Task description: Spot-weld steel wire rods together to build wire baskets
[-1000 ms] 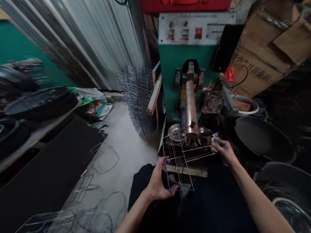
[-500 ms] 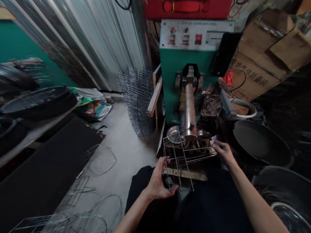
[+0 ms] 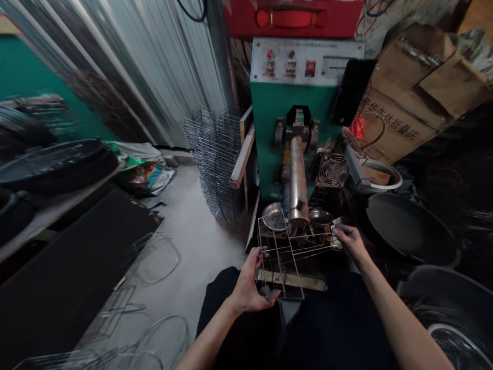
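Note:
My left hand (image 3: 252, 285) grips the left side of a wire frame (image 3: 280, 257), thumb and fingers spread around its edge. My right hand (image 3: 349, 240) pinches the far right end of the frame's long wires. The frame is held above my lap, just below the tip of a metal cylinder (image 3: 298, 180) that juts out from a green machine (image 3: 265, 118). A small metal bowl (image 3: 275, 216) is behind the frame's upper left corner. Below the frame lies a wooden strip (image 3: 308, 281).
A tall stack of wire racks (image 3: 217, 164) stands left of the machine, beside a wooden bar (image 3: 243, 159). Loose wire pieces (image 3: 157, 259) lie on the floor at left. On the right are a fan (image 3: 332, 171), a dark round pan (image 3: 412, 226) and a cardboard box (image 3: 396, 123).
The view has shifted slightly, so the machine sits a little lower and further left. Both hands keep hold of the wire frame in nearly the same pose.

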### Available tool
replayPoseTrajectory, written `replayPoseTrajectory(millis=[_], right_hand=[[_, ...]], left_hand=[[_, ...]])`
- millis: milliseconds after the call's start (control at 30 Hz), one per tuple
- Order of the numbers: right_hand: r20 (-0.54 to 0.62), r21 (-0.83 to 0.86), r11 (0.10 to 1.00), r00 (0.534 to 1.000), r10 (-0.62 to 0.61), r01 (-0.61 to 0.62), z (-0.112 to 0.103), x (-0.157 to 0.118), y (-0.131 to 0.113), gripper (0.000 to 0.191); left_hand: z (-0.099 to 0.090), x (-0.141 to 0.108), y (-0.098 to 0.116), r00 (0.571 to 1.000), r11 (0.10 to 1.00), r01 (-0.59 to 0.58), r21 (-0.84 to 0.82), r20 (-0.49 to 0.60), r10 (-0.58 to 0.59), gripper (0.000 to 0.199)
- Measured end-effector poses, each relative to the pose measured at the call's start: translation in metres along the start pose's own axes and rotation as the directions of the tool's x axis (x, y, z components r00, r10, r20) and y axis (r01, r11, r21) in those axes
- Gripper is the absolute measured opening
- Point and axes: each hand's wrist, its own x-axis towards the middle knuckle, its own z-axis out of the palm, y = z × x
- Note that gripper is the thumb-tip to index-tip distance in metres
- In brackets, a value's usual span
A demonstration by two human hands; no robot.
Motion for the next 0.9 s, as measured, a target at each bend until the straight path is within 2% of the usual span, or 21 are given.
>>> replayPoseTrajectory(millis=[267, 433, 900], right_hand=[[0.003, 0.057, 0.995, 0.997, 0.083, -0.083, -0.001, 0.003, 0.009, 0.056], [-0.006, 0.069, 0.994, 0.996, 0.091, -0.091, -0.002, 0.004, 0.01, 0.057], [-0.02, 0.059, 0.995, 0.996, 0.084, -0.083, -0.003, 0.006, 0.008, 0.059]], left_hand=[[0.001, 0.003, -0.009, 1.0, 1.0, 0.017, -0.006, 0.01, -0.017, 0.11], [0.0, 0.004, -0.01, 0.999, 0.999, 0.033, 0.016, 0.014, -0.033, 0.113], [-0.001, 0.017, -0.004, 0.999, 0.999, -0.046, 0.004, 0.025, 0.046, 0.105]])
